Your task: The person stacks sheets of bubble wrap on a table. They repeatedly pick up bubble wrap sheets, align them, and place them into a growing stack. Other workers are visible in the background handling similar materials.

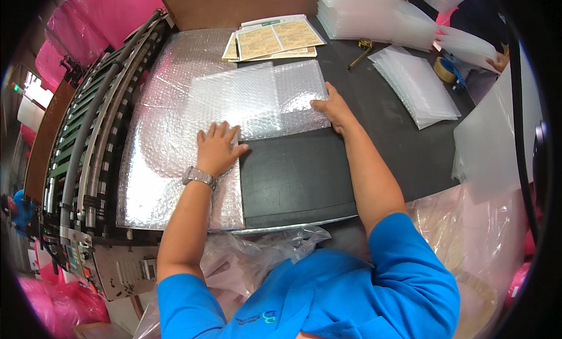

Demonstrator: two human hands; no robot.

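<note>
As light softness is expected, the bubble sheet (295, 99) should be edge-held. Left hand (217, 150) is spread; right hand (336, 111) closure is unclear.

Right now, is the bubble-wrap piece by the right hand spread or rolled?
Spread: the bubble-wrap piece lies flat, straight edges showing, the right hand at its right edge.

On the table (293, 175), papers (272, 40) lie behind the bubble-wrap sheets (252, 96).
</note>
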